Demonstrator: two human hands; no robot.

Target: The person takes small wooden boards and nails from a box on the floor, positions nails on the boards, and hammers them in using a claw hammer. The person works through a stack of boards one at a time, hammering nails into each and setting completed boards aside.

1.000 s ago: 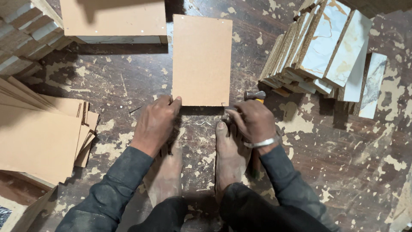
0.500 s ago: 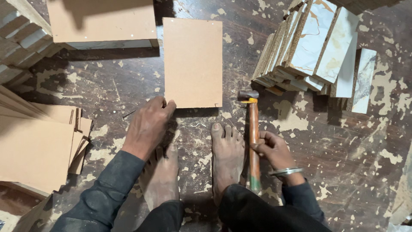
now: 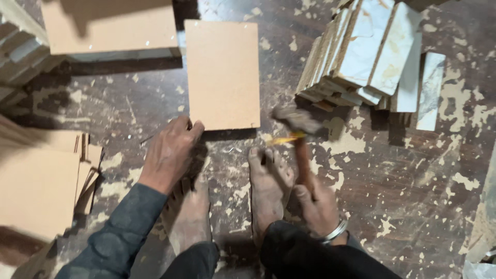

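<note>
Left hand [image 3: 169, 153] lies flat by the near-left corner of the board [image 3: 222, 74], steadying it — right hand [image 3: 316, 202], fingers wrapped tight round a hammer [image 3: 298, 135], holds it raised nr the rt corner.

No packages, labels, signs or screens show anywhere in this view (only bare boards and stacked panels lie on the floor, and none of them carries a visible sticker, tag or wrapper).

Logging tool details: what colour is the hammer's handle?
Reddish-brown hammer handle, yellow band near the blurred head; head view, in right hand.
</note>
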